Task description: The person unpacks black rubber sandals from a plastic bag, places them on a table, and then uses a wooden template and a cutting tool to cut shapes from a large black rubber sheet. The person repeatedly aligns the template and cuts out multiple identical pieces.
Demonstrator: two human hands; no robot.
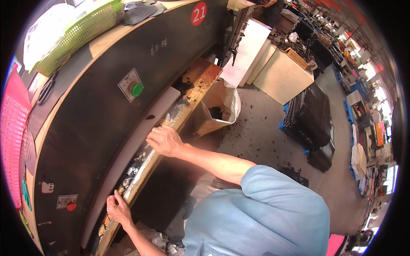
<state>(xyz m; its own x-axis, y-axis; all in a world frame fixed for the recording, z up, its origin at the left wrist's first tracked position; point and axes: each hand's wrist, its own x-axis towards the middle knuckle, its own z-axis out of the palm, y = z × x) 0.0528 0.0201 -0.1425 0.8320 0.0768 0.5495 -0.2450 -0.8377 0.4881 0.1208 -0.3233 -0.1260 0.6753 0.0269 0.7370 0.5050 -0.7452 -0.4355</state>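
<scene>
Wooden ledge (137, 186) likely stiff, heavy; best held lengthwise. Left hand (118, 208) seven o'clock, right hand (164, 141) one; clamped? Cannot tell.

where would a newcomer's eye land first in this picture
Probably on the pink basket at the far left and the green basket at upper left. The dark panel carries a green button and, lower left, a red button. The left hand and right hand are at the worn ledge.
</scene>
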